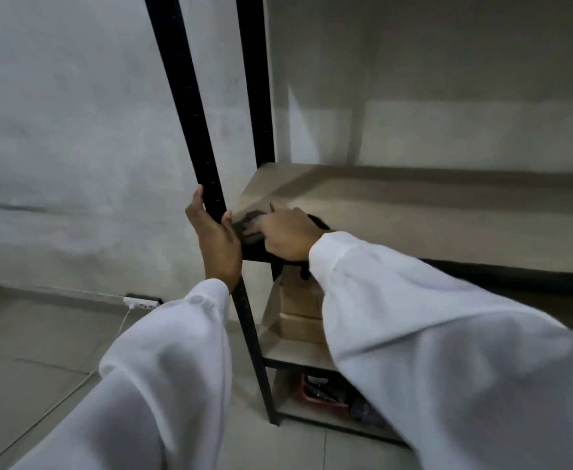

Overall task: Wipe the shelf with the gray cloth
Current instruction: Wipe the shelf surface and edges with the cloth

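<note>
Gray cloth (249, 225), bunched, lies at the front-left corner of the beige shelf (413, 218), pressed down under the right hand (286, 235), fingers flat across it. Left hand (215, 239) is wrapped around the black front upright (190, 106), thumb on one side, fingers on the other. White sleeves (430, 334) cover both arms. Lower tier holds cardboard boxes (300, 313) (stacked, partly hidden by the sleeve). White power strip (141, 302) sits on the floor by the wall.

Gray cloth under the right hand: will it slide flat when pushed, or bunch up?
Probably bunches: the gray cloth already lies crumpled in folds under the right hand, so it looks soft and floppy. It seems light. The shelf looks smooth, so it likely slides easily under palm pressure.
</note>
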